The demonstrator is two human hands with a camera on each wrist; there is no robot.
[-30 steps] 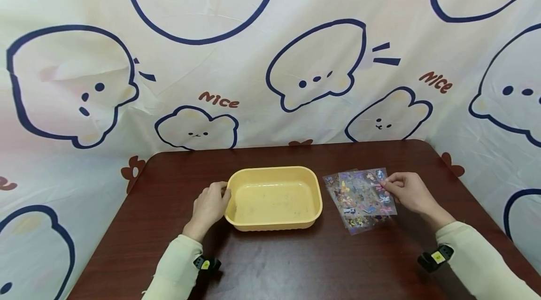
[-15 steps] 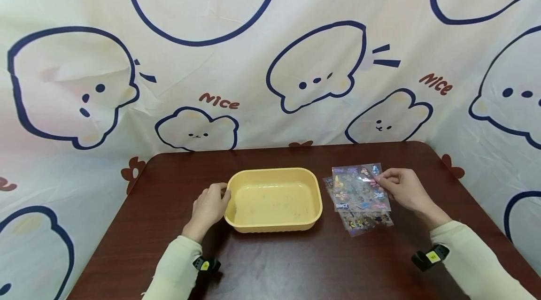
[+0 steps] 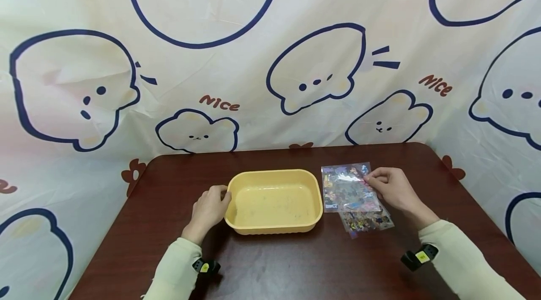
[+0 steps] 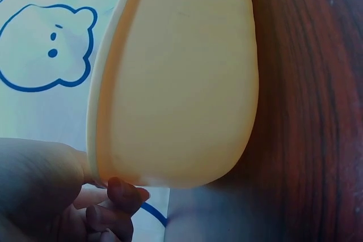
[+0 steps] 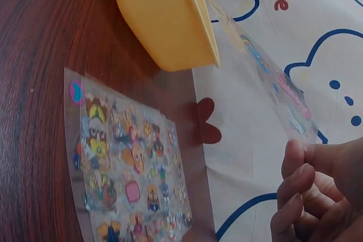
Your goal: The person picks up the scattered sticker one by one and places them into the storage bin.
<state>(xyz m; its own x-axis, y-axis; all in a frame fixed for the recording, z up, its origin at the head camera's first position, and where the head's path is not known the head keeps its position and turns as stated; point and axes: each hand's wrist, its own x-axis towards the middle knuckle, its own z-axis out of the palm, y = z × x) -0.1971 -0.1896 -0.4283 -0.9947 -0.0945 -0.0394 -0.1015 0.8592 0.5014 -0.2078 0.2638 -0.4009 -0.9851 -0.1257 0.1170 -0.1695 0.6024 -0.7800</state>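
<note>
A yellow plastic basin [image 3: 274,231] stands on the dark wooden table. My left hand [image 3: 209,208] grips its left rim, with the thumb and fingers on either side of the wall in the left wrist view. My right hand [image 3: 393,189] pinches a clear sticker sheet [image 3: 344,192] by its right edge, between thumb and forefinger. In the right wrist view that held sheet [image 5: 278,86] is raised off the table and tilted. More sticker sheets [image 5: 133,168] with small cartoon figures lie stacked on the table below it, partly hidden by it in the head view.
The brown table [image 3: 270,267] has rounded far corners. A cloth [image 3: 253,70] with blue-outlined cartoon animals hangs behind and beside it. Each sleeve carries a black wrist camera, the left one [image 3: 206,266] close to the table's front and the right one [image 3: 419,257] opposite.
My right hand has lifted the top sticker sheet and carried it left, to near the basin's right rim, uncovering more of the lower sheets. The left hand stays on the basin.
</note>
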